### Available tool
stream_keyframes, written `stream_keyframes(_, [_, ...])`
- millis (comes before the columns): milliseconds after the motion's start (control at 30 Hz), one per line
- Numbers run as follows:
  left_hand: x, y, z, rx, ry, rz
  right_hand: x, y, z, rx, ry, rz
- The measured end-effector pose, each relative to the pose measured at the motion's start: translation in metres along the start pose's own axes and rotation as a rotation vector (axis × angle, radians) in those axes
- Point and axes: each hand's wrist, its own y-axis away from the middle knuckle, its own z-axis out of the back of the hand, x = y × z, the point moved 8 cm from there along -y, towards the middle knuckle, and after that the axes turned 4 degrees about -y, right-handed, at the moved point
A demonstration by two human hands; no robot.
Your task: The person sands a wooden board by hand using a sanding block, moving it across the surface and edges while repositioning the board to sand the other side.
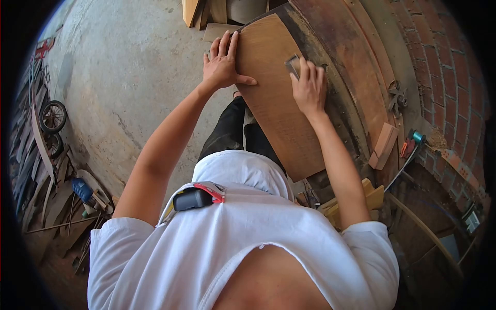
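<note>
A long brown wooden board [279, 103] with a pointed far end lies at the edge of a dark workbench [336, 103]. My left hand [222, 64] rests on the board's left edge, its fingers spread and the thumb lying on the surface. Near the right edge of the same board, my right hand [310, 85] has its fingers bent round a small flat block with a dark, shiny face [293, 66]. The block touches the board or is just above it; blur hides which. Faint marks run across the board's lower half.
Along the right runs a brick wall [449, 77]. A short wooden block [383, 146] and a metal part [397, 99] lie on the bench. Wood pieces [206, 13] stand beyond the board. Wheels [52, 117] and scrap wood lie at the left, past the concrete floor [129, 62].
</note>
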Motion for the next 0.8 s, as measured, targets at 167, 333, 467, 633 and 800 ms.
stream_keyframes(167, [0.001, 0.001, 0.001, -0.012, 0.031, -0.001, -0.036, 0.206, 0.064, 0.144, 0.093, -0.074])
stream_keyframes(333, [0.001, 0.001, -0.001, -0.031, 0.08, 0.001, -0.003, 0.078, 0.016, 0.124, 0.03, -0.024])
stream_keyframes(467, [-0.001, -0.001, 0.006, -0.029, 0.056, 0.011, 0.039, -0.101, -0.035, -0.044, 0.023, 0.06])
stream_keyframes(633, [0.001, 0.001, 0.001, -0.038, 0.036, 0.001, 0.04, -0.108, -0.04, -0.02, 0.007, 0.055])
stream_keyframes(800, [0.002, 0.002, -0.001, -0.073, 0.076, -0.012, 0.004, 0.096, 0.018, 0.128, -0.037, 0.011])
